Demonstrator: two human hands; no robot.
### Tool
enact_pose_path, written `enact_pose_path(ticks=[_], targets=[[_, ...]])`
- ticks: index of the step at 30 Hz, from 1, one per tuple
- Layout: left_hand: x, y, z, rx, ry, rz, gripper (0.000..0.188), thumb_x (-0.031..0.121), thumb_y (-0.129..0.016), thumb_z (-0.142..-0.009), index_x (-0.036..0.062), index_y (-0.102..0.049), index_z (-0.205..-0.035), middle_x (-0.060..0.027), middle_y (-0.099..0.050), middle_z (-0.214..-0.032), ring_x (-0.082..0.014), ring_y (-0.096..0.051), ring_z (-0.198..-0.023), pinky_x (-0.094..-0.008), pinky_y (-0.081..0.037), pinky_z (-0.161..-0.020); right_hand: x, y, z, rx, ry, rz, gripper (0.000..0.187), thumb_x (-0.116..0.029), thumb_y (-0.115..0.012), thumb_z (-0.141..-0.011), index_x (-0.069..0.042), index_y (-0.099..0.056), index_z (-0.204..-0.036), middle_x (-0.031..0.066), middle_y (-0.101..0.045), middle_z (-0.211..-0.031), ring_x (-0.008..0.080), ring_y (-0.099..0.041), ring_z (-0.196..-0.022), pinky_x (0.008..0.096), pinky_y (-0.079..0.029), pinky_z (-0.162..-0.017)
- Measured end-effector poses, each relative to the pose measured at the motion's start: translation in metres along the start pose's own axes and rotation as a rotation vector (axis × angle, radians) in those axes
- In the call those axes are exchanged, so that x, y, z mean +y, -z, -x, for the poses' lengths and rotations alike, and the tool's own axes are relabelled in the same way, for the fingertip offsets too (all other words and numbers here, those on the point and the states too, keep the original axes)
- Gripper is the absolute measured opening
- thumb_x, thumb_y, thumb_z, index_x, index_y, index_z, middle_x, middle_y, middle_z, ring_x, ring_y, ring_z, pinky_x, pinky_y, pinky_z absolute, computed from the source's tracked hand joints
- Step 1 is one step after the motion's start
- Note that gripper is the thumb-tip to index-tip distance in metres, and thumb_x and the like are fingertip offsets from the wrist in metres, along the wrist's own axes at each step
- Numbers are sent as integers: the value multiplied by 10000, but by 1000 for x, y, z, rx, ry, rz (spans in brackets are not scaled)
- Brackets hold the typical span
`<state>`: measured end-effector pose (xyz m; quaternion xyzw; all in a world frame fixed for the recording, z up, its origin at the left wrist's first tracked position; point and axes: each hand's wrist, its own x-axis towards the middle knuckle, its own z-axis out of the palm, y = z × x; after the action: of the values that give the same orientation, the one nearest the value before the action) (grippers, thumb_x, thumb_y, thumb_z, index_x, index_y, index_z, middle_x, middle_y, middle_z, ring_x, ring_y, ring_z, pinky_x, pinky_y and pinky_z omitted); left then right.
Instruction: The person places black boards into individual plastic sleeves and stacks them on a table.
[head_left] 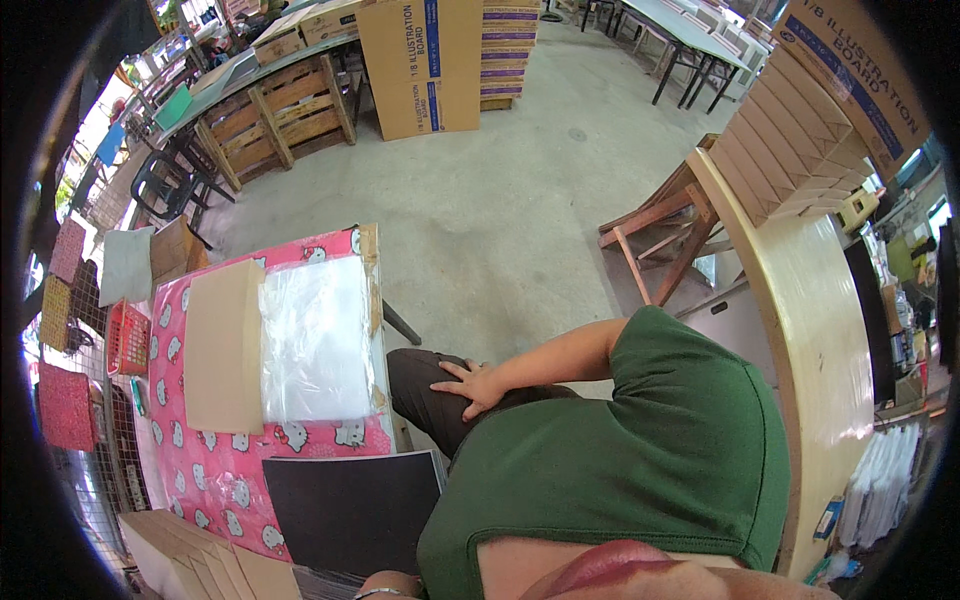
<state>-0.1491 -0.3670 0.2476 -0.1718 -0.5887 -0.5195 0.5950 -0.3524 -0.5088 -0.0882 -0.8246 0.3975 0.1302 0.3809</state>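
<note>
My right hand (474, 386) lies flat on my thigh in dark trousers (425, 395), fingers spread and holding nothing. Only the wrist of my left hand (386, 586), wearing a thin bracelet, shows at the bottom edge beside a stack of black boards (350, 510). What its fingers are doing is hidden. The table's pink cartoon-cat cloth (215, 470) holds a pile of brown cardboard sheets (225, 345) and, to their right, a pile of clear plastic bags (315, 340).
Brown board stacks (200, 565) sit at lower left, with a red basket (128, 338) at the table's left. At my right a curved wooden counter (815, 330) carries stacked boards (790, 150). Further off are a wooden frame (665, 235), tall cardboard boxes (420, 65) and pallets (270, 115).
</note>
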Motion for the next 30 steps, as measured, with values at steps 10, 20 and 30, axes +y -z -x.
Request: enact_pose_path(ticks=[10, 20, 30], targets=[[8, 8, 2, -15, 46, 54, 476, 412, -476, -885, 272, -319, -1312, -105, -586, -935, -244, -565, -717, -388, -440, -599, 0, 2, -2, -6, 3, 29, 947, -551, -652, -702, -379, -73, -1433, 196, 24, -1495, 561, -226, -1255, 641, -325, -942], [-20, 48, -11, 5, 71, 188, 483, 432, -498, -879, 266, -347, -1307, -97, -597, -925, -240, -573, -706, -362, -435, -577, 4, 6, -7, -41, 27, 13, 943, -526, -665, -702, -379, -85, -1431, 183, 41, -1497, 576, -196, -1251, 634, -329, -950], [-25, 81, -15, 32, 97, 158, 477, 501, -521, -842, 327, -395, -1268, -77, -602, -889, -229, -572, -695, -340, -428, -557, -68, 83, -76, 946, 530, -267, 659, -258, -608, -802, -90, -322, -1371, 223, -250, -1416, 385, -269, -1293, 478, -233, -1037]])
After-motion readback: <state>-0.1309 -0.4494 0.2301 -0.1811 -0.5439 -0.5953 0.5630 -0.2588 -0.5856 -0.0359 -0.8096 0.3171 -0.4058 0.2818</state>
